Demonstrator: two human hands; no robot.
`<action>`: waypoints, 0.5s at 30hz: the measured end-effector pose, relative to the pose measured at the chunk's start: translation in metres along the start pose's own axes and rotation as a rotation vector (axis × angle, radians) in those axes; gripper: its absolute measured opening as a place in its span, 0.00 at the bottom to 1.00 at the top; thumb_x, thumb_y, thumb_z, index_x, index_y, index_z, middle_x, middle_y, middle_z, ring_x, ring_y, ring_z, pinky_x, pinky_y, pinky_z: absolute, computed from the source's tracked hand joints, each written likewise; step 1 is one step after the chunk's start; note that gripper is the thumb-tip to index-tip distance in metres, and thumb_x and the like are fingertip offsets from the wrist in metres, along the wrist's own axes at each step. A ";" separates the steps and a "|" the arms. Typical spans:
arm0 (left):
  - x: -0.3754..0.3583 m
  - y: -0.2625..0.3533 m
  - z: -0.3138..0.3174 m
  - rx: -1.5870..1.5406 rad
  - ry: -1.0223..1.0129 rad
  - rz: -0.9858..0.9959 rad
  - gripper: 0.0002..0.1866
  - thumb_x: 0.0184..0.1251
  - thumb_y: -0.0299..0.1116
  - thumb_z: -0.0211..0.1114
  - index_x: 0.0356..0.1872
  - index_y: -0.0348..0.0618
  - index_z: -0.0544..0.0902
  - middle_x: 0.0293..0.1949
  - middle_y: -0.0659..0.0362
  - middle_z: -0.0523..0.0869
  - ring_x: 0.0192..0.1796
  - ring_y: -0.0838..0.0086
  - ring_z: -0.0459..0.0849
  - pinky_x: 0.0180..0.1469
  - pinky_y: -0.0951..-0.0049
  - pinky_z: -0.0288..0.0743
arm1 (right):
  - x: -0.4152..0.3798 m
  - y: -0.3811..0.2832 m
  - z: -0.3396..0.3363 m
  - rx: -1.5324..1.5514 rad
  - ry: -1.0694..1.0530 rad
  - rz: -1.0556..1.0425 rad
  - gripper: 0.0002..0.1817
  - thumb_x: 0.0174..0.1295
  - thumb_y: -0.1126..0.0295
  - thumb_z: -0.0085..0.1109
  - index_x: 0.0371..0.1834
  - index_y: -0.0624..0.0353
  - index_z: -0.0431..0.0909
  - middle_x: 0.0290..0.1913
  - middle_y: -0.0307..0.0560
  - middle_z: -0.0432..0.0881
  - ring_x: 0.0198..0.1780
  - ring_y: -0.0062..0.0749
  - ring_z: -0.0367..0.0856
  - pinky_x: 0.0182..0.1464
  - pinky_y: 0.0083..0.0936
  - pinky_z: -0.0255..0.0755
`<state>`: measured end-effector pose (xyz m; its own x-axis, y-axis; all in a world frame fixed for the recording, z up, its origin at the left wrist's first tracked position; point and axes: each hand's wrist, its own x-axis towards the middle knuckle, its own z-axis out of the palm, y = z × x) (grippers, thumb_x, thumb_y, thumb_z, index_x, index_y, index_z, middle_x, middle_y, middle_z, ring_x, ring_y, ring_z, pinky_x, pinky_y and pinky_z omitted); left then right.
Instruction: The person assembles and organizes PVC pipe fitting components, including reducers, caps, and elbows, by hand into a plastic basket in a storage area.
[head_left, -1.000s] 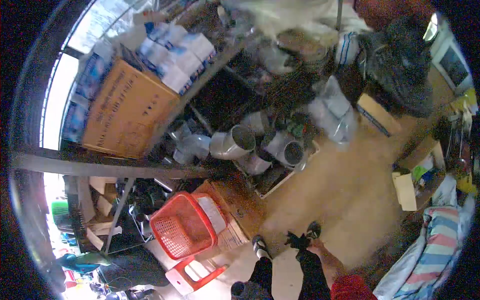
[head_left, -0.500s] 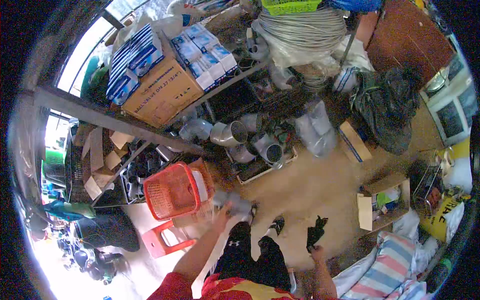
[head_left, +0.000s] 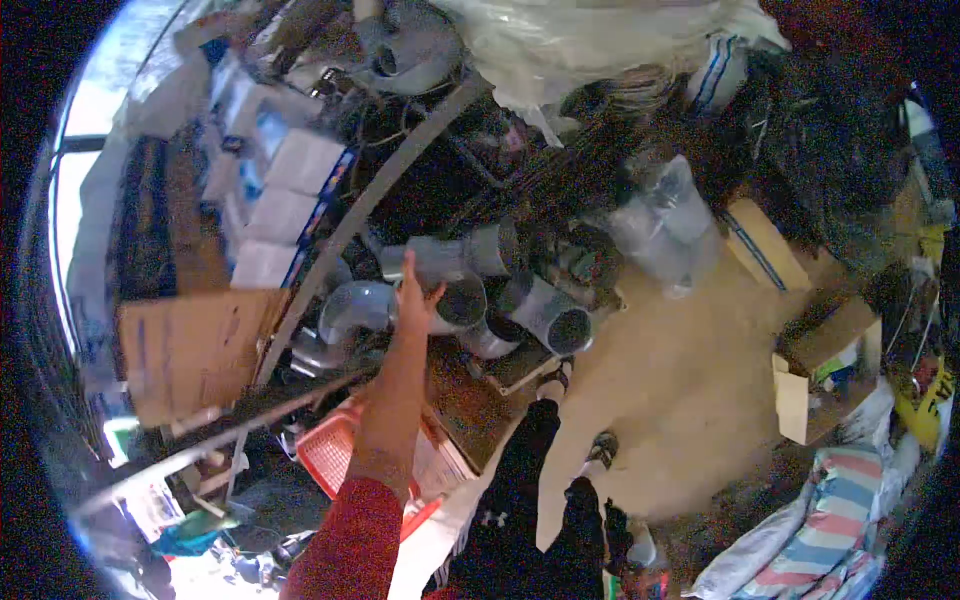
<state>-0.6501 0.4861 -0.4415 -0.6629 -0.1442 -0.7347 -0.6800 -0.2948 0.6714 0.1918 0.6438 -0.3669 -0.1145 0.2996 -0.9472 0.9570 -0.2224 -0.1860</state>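
Note:
My left hand reaches out over a heap of grey plastic pipe fittings. Its fingers are stretched out, the thumb apart, and the fingertips overlap a short grey pipe fitting on top of the heap. Motion blur smears the contact between them. Just below the thumb is the round mouth of a grey elbow fitting; another pale grey elbow lies left of my wrist. A black cloth or glove shows beside my right leg, but my right hand cannot be seen.
A metal shelf bar slants past the heap on the left, with boxes behind it. Under my left forearm sits a red plastic basket. An open carton and a striped sack stand on the right of the floor.
My left hand has moved up and forward from beside the red basket to the heap, bringing the grey fitting. My right hand has left the view. The camera has turned and come nearer the shelf.

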 end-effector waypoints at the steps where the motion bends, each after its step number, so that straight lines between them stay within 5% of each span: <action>1: 0.021 0.013 0.011 -0.016 -0.028 0.026 0.36 0.52 0.61 0.69 0.56 0.50 0.71 0.53 0.56 0.76 0.46 0.62 0.79 0.37 0.61 0.81 | -0.006 -0.025 0.006 -0.076 -0.022 0.039 0.22 0.68 0.55 0.51 0.53 0.63 0.74 0.45 0.51 0.82 0.38 0.38 0.81 0.39 0.35 0.76; 6: 0.089 0.062 0.054 0.082 0.027 0.059 0.42 0.49 0.71 0.64 0.58 0.52 0.70 0.54 0.56 0.74 0.50 0.63 0.75 0.41 0.59 0.80 | -0.026 -0.207 0.023 -0.270 -0.066 0.228 0.20 0.67 0.59 0.55 0.52 0.65 0.78 0.48 0.53 0.82 0.43 0.40 0.81 0.44 0.38 0.74; 9: 0.151 0.059 0.050 0.108 0.110 -0.017 0.43 0.46 0.75 0.61 0.56 0.54 0.71 0.51 0.59 0.75 0.52 0.65 0.73 0.44 0.59 0.78 | -0.010 -0.198 0.036 -0.177 -0.006 0.164 0.18 0.66 0.63 0.56 0.52 0.65 0.78 0.47 0.53 0.83 0.42 0.38 0.81 0.41 0.36 0.74; 12: 0.202 0.046 0.034 0.197 -0.023 -0.110 0.45 0.45 0.76 0.61 0.58 0.55 0.70 0.51 0.59 0.76 0.52 0.66 0.72 0.46 0.58 0.77 | 0.005 -0.184 0.049 -0.063 0.078 0.105 0.17 0.65 0.67 0.56 0.53 0.65 0.78 0.46 0.53 0.83 0.40 0.36 0.80 0.38 0.35 0.74; 13: 0.241 0.036 0.015 0.174 -0.120 -0.077 0.46 0.47 0.75 0.60 0.62 0.56 0.69 0.56 0.58 0.75 0.57 0.64 0.72 0.52 0.50 0.74 | 0.011 -0.190 0.051 -0.092 0.067 0.142 0.17 0.64 0.68 0.56 0.53 0.66 0.78 0.44 0.52 0.83 0.39 0.35 0.80 0.38 0.34 0.74; 15: 0.255 0.037 0.023 1.355 -0.191 0.310 0.40 0.55 0.69 0.57 0.63 0.53 0.69 0.56 0.57 0.76 0.56 0.62 0.74 0.55 0.51 0.72 | 0.014 -0.197 0.038 -0.163 0.044 0.219 0.17 0.63 0.68 0.57 0.52 0.68 0.77 0.40 0.52 0.83 0.36 0.34 0.79 0.36 0.32 0.74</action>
<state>-0.8517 0.4596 -0.6016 -0.7973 0.1265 -0.5902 -0.1977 0.8691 0.4534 -0.0084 0.6566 -0.3532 0.1080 0.3021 -0.9472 0.9884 -0.1350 0.0696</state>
